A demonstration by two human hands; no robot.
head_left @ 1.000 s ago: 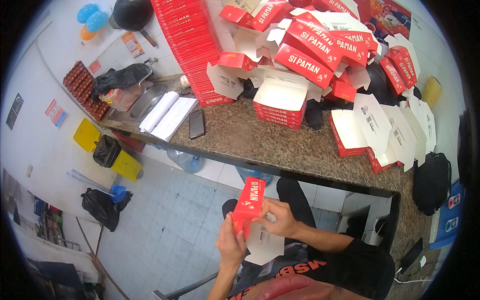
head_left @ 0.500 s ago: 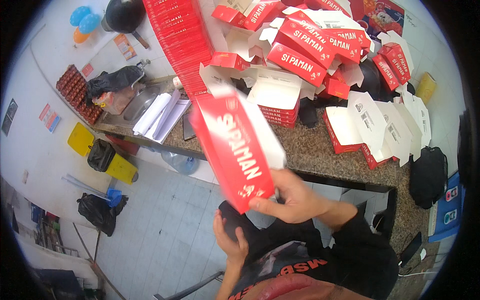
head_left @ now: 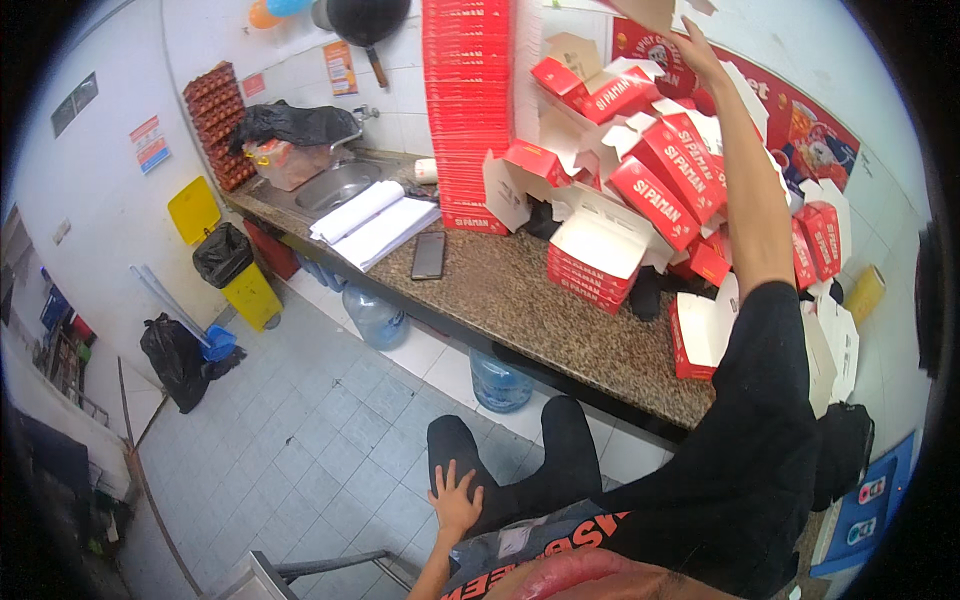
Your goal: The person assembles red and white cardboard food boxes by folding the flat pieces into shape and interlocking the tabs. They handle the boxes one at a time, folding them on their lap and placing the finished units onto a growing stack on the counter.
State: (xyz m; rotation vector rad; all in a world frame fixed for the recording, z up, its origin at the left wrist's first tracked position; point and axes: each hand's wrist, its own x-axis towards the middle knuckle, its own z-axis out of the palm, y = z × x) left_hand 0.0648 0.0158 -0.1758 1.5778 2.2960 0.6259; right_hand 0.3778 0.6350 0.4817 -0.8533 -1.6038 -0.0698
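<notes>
At the top edge, my right hand (head_left: 697, 58) is stretched far across the counter, its fingers at the edge of a folded cardboard food box (head_left: 640, 10). Only part of that box shows, cut off by the frame, and the grip is partly hidden. My left hand (head_left: 458, 505) rests flat on my thigh with its fingers spread, holding nothing. Below my right arm lies a loose pile of open red-and-white food boxes (head_left: 655, 205). A tall column of nested red boxes (head_left: 468, 120) rises left of the pile. In front sits a short stack of boxes with an open top (head_left: 590, 275).
A phone (head_left: 428, 256) and papers (head_left: 375, 225) lie on the granite counter (head_left: 500, 290), near a sink (head_left: 345, 187). Water jugs (head_left: 500, 380) stand beneath. A yellow bin (head_left: 250, 295) and black bag (head_left: 175, 360) are on the floor. A metal frame (head_left: 265, 580) is at the lower left.
My right hand has carried a box from in front of me up and away, over the far pile. My left hand has come down onto my thigh. The view has shifted.
</notes>
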